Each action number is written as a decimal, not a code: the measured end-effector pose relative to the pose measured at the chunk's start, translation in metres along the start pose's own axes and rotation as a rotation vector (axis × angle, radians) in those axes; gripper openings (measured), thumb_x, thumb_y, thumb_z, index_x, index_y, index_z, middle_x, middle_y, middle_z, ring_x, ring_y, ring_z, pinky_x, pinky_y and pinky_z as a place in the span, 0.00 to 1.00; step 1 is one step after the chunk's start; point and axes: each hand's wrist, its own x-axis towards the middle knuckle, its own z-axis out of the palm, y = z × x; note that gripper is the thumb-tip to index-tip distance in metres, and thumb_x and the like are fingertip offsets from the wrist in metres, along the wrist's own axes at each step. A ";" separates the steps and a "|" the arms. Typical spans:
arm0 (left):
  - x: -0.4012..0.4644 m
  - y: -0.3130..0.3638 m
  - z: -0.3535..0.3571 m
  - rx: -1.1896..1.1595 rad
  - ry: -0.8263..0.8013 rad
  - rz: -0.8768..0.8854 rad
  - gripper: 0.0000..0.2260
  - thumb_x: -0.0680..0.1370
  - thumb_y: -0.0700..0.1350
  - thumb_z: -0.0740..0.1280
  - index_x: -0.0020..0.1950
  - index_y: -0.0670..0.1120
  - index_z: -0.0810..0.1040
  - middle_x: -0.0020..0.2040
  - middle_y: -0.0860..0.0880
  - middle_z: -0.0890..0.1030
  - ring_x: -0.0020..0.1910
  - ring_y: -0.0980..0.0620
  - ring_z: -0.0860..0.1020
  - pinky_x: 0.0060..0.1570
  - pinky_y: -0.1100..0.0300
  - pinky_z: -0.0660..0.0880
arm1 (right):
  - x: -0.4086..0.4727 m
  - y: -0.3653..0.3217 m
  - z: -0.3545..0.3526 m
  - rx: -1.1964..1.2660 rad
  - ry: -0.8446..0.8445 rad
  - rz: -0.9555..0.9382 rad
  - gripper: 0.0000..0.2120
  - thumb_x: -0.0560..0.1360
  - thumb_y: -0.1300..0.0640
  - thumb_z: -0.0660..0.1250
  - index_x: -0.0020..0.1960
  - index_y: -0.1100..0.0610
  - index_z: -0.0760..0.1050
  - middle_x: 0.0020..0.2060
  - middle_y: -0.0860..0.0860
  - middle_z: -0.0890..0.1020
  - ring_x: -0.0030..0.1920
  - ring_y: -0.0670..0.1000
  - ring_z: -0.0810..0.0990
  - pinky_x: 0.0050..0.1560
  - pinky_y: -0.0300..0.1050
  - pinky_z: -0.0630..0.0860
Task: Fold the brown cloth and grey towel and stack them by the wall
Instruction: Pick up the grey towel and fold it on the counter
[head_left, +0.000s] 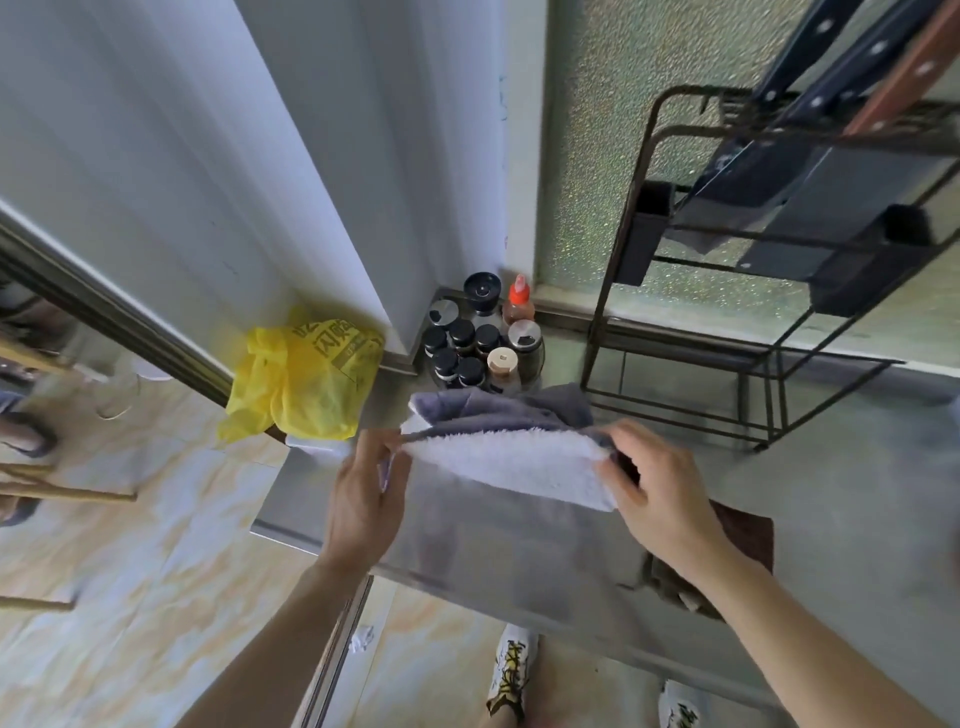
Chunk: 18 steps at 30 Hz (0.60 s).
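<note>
I see the grey towel (498, 457) held up over the steel counter (519, 551), its long axis running left to right between my hands, the pale fluffy side turned toward me and the grey side folded behind. My left hand (363, 493) pinches its left corner; my right hand (660, 493) is closed over the right corner, fingers curled on the cloth. The brown cloth (748, 535) lies on the counter beneath my right wrist, mostly hidden by the forearm. Just past the towel a cluster of spice jars (472, 348) sits in the wall corner, a yellow plastic bag (301, 379) to its left, a wire rack (769, 291) to the right. Motion blurs the towel's lower edge.
</note>
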 end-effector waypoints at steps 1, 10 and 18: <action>0.004 0.018 -0.006 -0.023 0.015 0.022 0.03 0.82 0.46 0.59 0.54 0.48 0.69 0.45 0.49 0.81 0.39 0.53 0.78 0.37 0.55 0.70 | 0.000 -0.004 -0.016 0.025 0.040 0.014 0.07 0.77 0.62 0.67 0.54 0.56 0.80 0.46 0.44 0.81 0.45 0.44 0.79 0.44 0.30 0.71; 0.066 0.217 -0.077 -0.111 -0.145 0.281 0.13 0.80 0.58 0.65 0.56 0.50 0.74 0.37 0.42 0.79 0.34 0.51 0.74 0.39 0.54 0.73 | -0.006 -0.046 -0.182 0.155 0.293 0.015 0.07 0.82 0.58 0.62 0.54 0.54 0.79 0.43 0.48 0.84 0.40 0.44 0.80 0.37 0.42 0.72; 0.097 0.331 -0.080 -0.107 -0.547 0.332 0.12 0.66 0.58 0.78 0.41 0.55 0.81 0.30 0.57 0.76 0.29 0.61 0.72 0.31 0.65 0.69 | -0.043 -0.022 -0.311 0.105 0.384 0.095 0.09 0.78 0.50 0.65 0.52 0.53 0.80 0.43 0.64 0.83 0.39 0.50 0.76 0.40 0.48 0.70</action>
